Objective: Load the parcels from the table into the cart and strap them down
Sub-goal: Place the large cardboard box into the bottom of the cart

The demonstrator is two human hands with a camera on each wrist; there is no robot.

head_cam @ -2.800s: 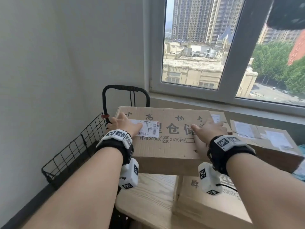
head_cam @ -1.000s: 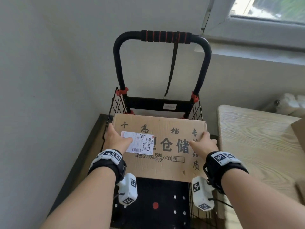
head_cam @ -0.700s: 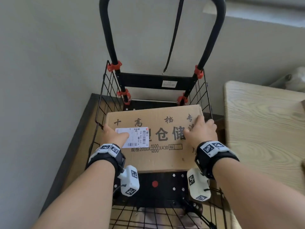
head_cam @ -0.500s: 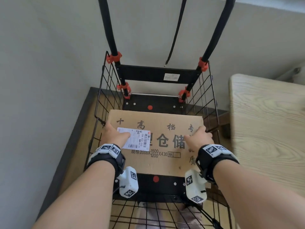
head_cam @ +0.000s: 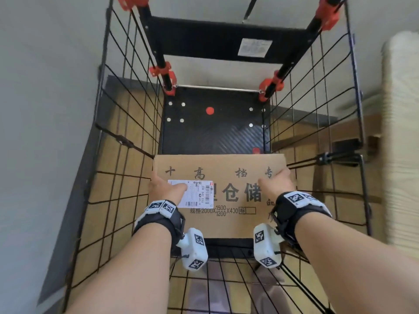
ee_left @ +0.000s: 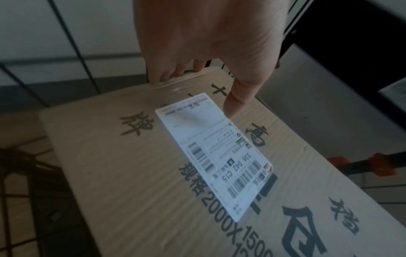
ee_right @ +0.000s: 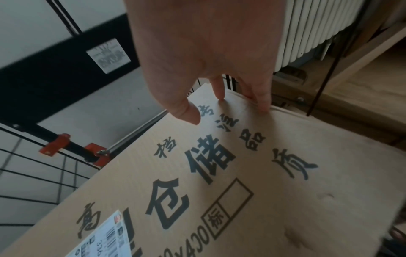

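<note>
A flat brown cardboard parcel point(head_cam: 229, 175) with black printed characters and a white shipping label point(head_cam: 199, 196) lies level deep inside the black wire cart point(head_cam: 127, 105), over the near part of its black floor point(head_cam: 215, 132). My left hand point(head_cam: 163, 189) grips the parcel's left edge, thumb on top by the label and fingers over the side. My right hand point(head_cam: 276, 184) grips the right edge the same way. The wrist views show the left hand point(ee_left: 208, 52) and right hand point(ee_right: 208, 52) above the parcel point(ee_left: 131, 165) point(ee_right: 263, 173). Whether the box touches the floor is hidden.
Wire mesh walls close in on the left, right and near sides. The cart's black back panel point(head_cam: 217, 39) and red clamps point(head_cam: 163, 71) stand at the far end, with a black strap end point(head_cam: 249, 10) hanging above. A light wooden table point(head_cam: 401, 132) is on the right, a grey wall on the left.
Both hands have carried the parcel from above the table over to the cart and lowered it between the wire walls. It now sits much deeper, near the front of the cart floor.
</note>
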